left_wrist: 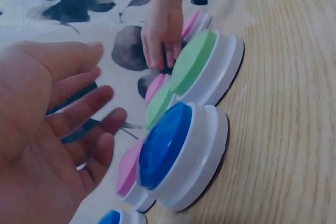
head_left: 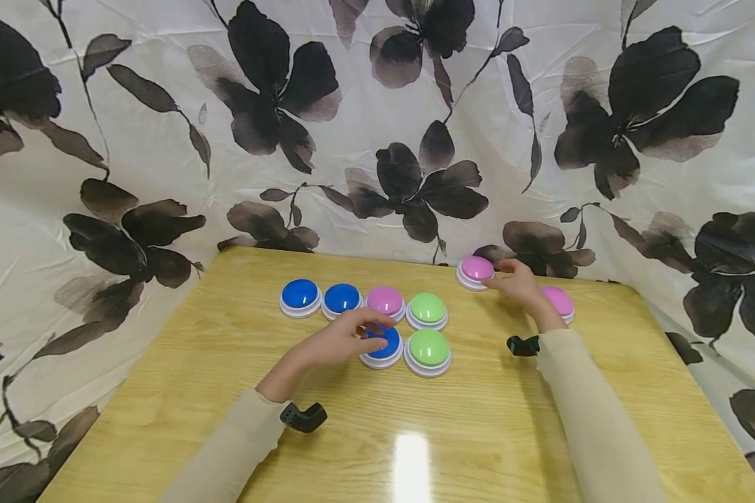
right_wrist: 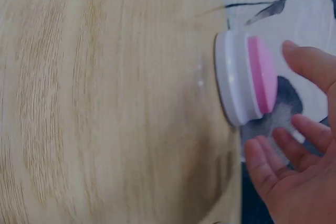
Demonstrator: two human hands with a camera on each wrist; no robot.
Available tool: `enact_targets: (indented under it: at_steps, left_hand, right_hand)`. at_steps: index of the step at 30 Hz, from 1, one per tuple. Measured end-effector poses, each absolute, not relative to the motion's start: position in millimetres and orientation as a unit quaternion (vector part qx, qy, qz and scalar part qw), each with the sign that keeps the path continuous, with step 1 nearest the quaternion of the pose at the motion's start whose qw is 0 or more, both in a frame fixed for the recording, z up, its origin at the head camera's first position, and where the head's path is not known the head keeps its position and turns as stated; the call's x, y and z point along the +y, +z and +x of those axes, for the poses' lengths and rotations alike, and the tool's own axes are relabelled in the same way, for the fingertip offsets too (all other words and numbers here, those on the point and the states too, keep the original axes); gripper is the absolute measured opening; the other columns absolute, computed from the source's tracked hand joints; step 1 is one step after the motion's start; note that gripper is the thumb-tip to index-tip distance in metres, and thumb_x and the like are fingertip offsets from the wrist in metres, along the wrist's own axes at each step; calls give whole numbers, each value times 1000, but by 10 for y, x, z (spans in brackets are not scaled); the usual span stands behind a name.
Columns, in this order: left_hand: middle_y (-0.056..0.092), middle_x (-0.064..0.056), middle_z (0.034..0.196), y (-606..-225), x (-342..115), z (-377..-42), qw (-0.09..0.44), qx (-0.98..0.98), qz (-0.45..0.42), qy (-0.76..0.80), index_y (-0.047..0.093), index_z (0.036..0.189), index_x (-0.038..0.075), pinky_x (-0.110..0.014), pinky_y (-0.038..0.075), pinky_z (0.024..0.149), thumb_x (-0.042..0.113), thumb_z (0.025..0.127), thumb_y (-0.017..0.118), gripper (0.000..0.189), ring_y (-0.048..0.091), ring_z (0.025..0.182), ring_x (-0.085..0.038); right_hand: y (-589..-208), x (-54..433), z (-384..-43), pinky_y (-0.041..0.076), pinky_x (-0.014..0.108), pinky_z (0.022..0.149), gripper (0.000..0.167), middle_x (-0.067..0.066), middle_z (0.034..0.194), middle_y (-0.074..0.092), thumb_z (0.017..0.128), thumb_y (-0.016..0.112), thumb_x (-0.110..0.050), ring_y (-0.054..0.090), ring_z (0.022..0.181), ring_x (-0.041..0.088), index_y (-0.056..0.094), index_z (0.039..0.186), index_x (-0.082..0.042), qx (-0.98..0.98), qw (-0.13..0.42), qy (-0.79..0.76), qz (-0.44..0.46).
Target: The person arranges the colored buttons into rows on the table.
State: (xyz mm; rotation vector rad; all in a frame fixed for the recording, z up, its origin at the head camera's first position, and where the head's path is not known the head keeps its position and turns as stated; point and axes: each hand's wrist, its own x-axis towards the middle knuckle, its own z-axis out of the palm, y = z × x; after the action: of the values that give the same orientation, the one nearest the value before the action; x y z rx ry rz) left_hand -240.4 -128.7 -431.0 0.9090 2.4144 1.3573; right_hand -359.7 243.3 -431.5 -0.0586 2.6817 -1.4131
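Above a blue dome-topped push button (head_left: pixel 386 346) in the front row hovers my left hand (head_left: pixel 335 340), its fingers loosely bent. The left wrist view shows a gap between that hand and the white-based blue button (left_wrist: pixel 165 148), with nothing in the palm. My right hand (head_left: pixel 521 288) is beside a pink push button (head_left: pixel 477 268) at the table's back edge. In the right wrist view the thumb and fingers spread around the pink button (right_wrist: pixel 262 74) without gripping it. Another pink button (head_left: pixel 558 302) stands partly hidden behind the right wrist.
Two blue buttons (head_left: pixel 300 295), a pink one (head_left: pixel 385 301) and a green one (head_left: pixel 428 308) form a back row. A second green button (head_left: pixel 428 349) sits at the front row's right. The wooden table (head_left: pixel 478 419) meets a floral cloth (head_left: pixel 365 140) behind it.
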Motion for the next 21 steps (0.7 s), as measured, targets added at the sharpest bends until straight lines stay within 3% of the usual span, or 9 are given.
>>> enact_targets:
  at_steps: [6,14,21]
  left_hand:
    - [62,-12,122,-4316,-1194,-2417,93,814,299,490,62,126,5,-38,48,89,17,96,63,33,58,105,-16]
    - [63,-10,119,-4310,-1102,-2424,82,810,287,505,64,123,11,-36,47,89,16,97,61,27,57,103,-15]
    - [65,-11,114,-4352,-1058,-2423,94,803,285,514,65,120,5,-36,47,88,13,97,61,25,57,100,-16]
  right_hand:
    - [-4415,2475,-3678,33,48,107,75,28,145,36,88,72,-22,35,132,41,32,144,8,878,41,-478,6]
    - [-4523,2463,-3852,33,46,109,81,27,148,33,87,75,-24,34,134,40,29,146,8,874,40,-484,19]
    - [-4648,2408,-3895,33,44,109,80,28,143,39,83,78,-24,38,130,38,35,142,10,875,35,-480,47]
